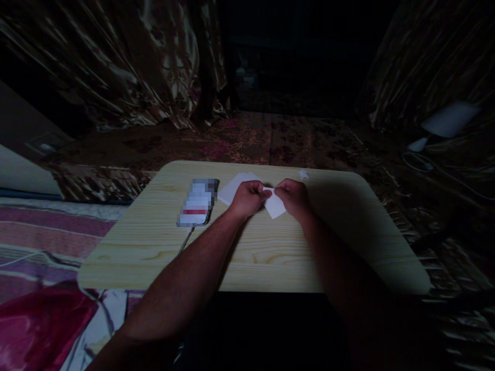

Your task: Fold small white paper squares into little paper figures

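Both of my hands meet over the far middle of the table, pinching one small white sheet of paper. My left hand grips its left side, thumb on top. At the upper right part of the sheet, my right hand is closed on it with thumb and forefinger. One corner of the paper points down toward me. Behind my left hand lies a stack of white paper, partly covered by that hand. A small crumpled or folded white paper piece rests beyond my right hand.
The light wooden table has rounded corners. A phone with a blurred screen lies left of my hands, its cable running toward me. A striped bed cover is at left; a white lamp stands at right. The room is dim.
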The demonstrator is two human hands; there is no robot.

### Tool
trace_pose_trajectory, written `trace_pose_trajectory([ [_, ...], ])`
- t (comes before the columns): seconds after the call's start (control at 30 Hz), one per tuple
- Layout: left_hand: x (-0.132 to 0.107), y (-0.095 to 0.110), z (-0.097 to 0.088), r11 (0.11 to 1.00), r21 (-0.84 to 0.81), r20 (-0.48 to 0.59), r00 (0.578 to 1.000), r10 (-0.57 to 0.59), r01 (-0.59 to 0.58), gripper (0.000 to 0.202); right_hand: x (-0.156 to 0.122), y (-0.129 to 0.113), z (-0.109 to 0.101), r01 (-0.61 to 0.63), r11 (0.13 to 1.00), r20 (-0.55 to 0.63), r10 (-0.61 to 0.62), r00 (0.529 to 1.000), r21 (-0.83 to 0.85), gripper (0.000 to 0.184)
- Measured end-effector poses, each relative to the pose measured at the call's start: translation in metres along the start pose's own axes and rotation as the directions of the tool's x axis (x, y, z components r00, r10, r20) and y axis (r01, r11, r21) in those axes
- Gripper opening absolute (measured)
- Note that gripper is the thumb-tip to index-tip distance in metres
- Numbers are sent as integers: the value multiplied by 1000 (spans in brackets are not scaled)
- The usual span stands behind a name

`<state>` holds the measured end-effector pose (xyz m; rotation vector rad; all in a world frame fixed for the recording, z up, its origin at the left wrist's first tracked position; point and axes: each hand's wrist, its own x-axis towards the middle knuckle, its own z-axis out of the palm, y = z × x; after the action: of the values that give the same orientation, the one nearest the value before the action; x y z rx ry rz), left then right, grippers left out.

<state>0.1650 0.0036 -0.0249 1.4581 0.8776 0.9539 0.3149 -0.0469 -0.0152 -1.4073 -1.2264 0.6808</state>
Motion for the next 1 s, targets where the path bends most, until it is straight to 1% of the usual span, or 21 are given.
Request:
trace_pose_trajectory([
  [0.1, -1, 4, -1, 1000, 0, 64, 998, -15, 15, 23, 0, 0, -1, -9, 1000, 33, 10, 999, -22, 11],
  [0.17, -2, 7, -1, 1000, -20, 78, 997, -10, 12, 19, 1, -1, -2, -25, 1000, 63, 25, 998, 0, 12],
  [0.23, -2, 10, 0, 996, -84, 32, 999, -12, 15, 19, 2, -1, -3, -39, 998, 70, 36, 997, 53, 16],
  [0.33, -2, 12, 0, 975, -220, -48, 997, -52, 41, 22, 5, 1, -4, -46, 995, 64, 40, 997, 85, 26],
  [0.4, -1, 12, 1, 958, -282, -76, 994, -79, 54, 24, 8, 3, -5, -68, 991, 76, 59, 995, 113, 25],
  [0.47, 0, 12, 1, 951, -305, -92, 992, -89, 57, 25, 9, 4, -6, -90, 988, 63, 82, 995, 129, 24],
  [0.57, 0, 11, 2, 964, -261, -81, 994, -67, 44, 26, 10, 4, -8, -80, 992, 2, 80, 997, 93, 24],
  [0.63, -1, 10, 3, 978, -209, -64, 997, -35, 21, 26, 9, 3, -10, -65, 997, -15, 65, 998, 49, 24],
  [0.7, -1, 9, 4, 984, -178, -65, 998, -6, -6, 24, 9, 3, -10, -52, 999, -6, 52, 999, 9, 22],
  [0.8, 0, 6, 5, 984, -175, -113, 994, -10, -10, 26, 8, 3, -8, -46, 999, 33, 47, 998, -16, 20],
  [0.9, 2, 3, 4, 984, -177, -169, 985, -28, -2, 28, 6, -1, -7, -51, 998, 29, 50, 998, 35, 21],
  [1.0, 4, 2, 2, 985, -175, -220, 975, -22, -17, 31, 5, -4, -7, -60, 981, 39, 53, 998, 185, 22],
])
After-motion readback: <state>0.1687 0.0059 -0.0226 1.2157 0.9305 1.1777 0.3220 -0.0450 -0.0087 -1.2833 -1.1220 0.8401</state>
